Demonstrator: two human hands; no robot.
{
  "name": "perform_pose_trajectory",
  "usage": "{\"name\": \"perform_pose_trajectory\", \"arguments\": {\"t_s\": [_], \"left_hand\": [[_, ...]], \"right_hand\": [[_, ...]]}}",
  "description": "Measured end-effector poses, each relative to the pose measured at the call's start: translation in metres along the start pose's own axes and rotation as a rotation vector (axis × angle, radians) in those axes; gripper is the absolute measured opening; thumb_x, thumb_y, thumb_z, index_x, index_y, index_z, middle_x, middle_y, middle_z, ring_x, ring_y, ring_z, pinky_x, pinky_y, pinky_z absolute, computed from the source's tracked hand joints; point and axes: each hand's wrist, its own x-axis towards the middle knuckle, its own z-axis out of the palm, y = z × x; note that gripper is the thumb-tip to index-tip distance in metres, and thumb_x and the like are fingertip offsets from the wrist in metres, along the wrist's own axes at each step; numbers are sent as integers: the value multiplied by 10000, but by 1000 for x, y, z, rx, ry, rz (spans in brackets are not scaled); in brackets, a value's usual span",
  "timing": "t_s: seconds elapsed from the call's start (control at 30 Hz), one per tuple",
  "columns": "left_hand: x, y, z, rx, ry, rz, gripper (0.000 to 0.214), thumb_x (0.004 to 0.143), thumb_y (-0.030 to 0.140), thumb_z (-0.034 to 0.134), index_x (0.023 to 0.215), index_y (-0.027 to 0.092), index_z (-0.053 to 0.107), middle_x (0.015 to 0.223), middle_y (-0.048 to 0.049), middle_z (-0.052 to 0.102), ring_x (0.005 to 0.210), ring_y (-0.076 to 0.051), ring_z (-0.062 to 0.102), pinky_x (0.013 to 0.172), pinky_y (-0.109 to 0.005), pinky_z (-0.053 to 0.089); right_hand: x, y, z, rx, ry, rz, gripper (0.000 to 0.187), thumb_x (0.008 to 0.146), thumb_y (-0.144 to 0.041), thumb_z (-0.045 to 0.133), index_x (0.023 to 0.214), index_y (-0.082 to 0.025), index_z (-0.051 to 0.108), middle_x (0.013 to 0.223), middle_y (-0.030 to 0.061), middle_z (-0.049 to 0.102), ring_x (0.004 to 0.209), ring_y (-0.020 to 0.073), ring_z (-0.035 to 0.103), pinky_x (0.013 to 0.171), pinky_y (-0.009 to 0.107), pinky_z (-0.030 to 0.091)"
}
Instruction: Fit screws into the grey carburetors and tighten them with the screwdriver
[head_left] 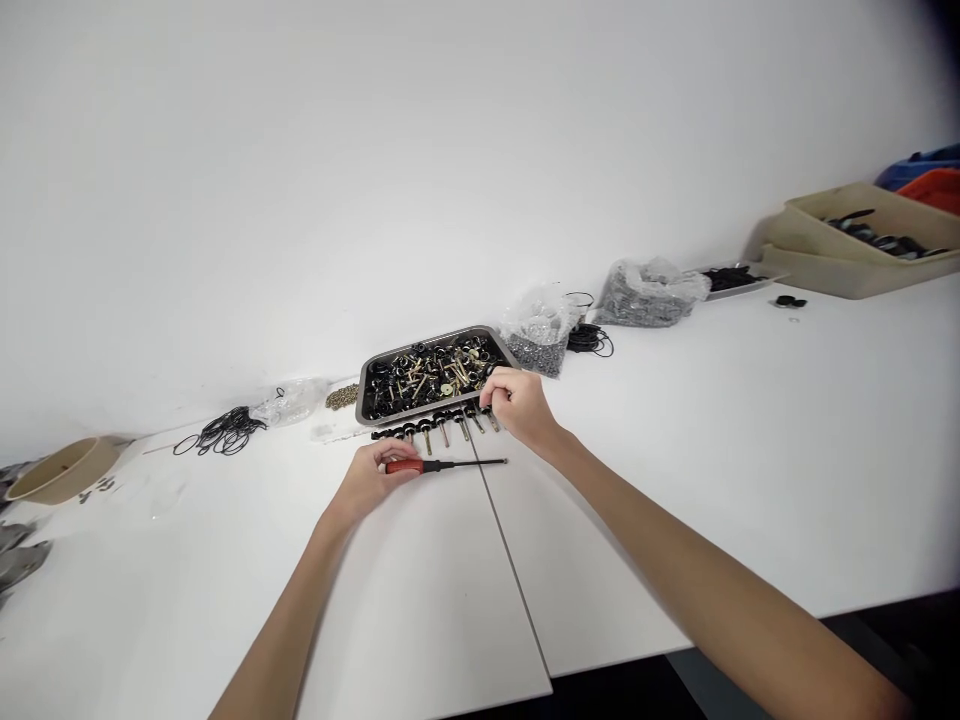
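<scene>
My left hand (pixel 377 472) is closed around the red handle of a screwdriver (pixel 442 465), whose dark shaft points right, low over the white table. Just beyond it, a row of brass-coloured screws with black round fittings (pixel 427 428) lies along the front of a metal tray (pixel 367 405). The tray is heaped with loose black fittings and brass-coloured screws (pixel 420 378). At the row's right end, by the tray's front right corner, my right hand (pixel 521 402) has its fingers curled and pinched together. Whatever sits between those fingertips is hidden.
Clear bags of small metal parts (pixel 540 345) (pixel 652 293) stand right of the tray. Black cord bundles (pixel 225 430) (pixel 590 338) lie on both sides. Beige bins (pixel 817 265) (pixel 64 475) sit at the far right and left. A seam (pixel 517 580) crosses the table (pixel 420 620).
</scene>
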Motion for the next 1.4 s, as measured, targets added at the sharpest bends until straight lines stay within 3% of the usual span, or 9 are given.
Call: {"name": "perform_pose_trajectory", "arguments": {"t_s": [0.13,0.4,0.47,0.6,0.7,0.77,0.93,1.1,1.4], "left_hand": [[-1,1,-1,193,-12,32,183,680,241,675,854,188,655,948,-24,663,720,-127,554,684,-259,449],[-2,0,-1,210,-30,59,177,710,273,666,873,205,659,960,-16,659,703,-114,534,671,-247,442],[-3,2,-6,151,38,97,177,729,313,661,855,188,664,936,-37,665,731,-130,557,683,-254,455],[-2,-1,-27,-43,335,140,240,770,375,621,869,157,639,841,-67,666,728,-154,593,645,-262,477],[2,-10,-42,-8,519,88,241,742,363,638,865,156,628,757,-47,649,630,-134,562,554,-238,443],[5,-17,-45,81,554,61,215,729,343,636,840,159,632,723,-30,632,603,-120,538,548,-231,428],[9,-30,-32,340,368,93,213,757,350,588,895,196,638,668,14,578,557,-98,467,562,-228,397],[9,-36,-26,466,224,110,233,772,352,557,923,203,653,725,-8,591,598,-114,476,593,-244,402],[6,-34,-33,429,156,75,184,735,318,555,674,156,619,677,-25,602,591,-119,478,550,-243,383]], "right_hand": [[0,-1,0,2,-7,6,326,643,17,339,519,-146,592,618,-1,567,538,83,480,512,206,331],[-2,-3,1,-35,-41,13,335,642,20,332,506,-144,591,611,2,563,525,83,465,515,213,321],[-2,-2,0,-45,-51,10,334,646,17,336,509,-145,593,611,0,561,525,83,464,510,213,317],[-1,1,-1,-43,-55,15,326,658,8,342,512,-145,590,614,-2,553,513,79,454,499,212,312],[-1,2,-1,-40,-59,18,326,655,8,334,507,-143,583,613,-1,550,512,78,453,502,213,313],[-1,2,-1,-49,-69,15,327,654,7,332,507,-144,581,614,0,554,519,81,457,509,214,316],[-2,0,2,-70,-91,18,328,659,-4,335,509,-147,589,616,9,562,535,92,462,522,224,319],[-3,-1,3,-80,-138,19,334,652,-3,326,496,-152,582,610,14,556,560,105,478,534,227,329],[-5,-2,5,-104,-201,15,325,627,3,331,491,-157,578,619,11,567,593,112,496,571,225,351]]}}
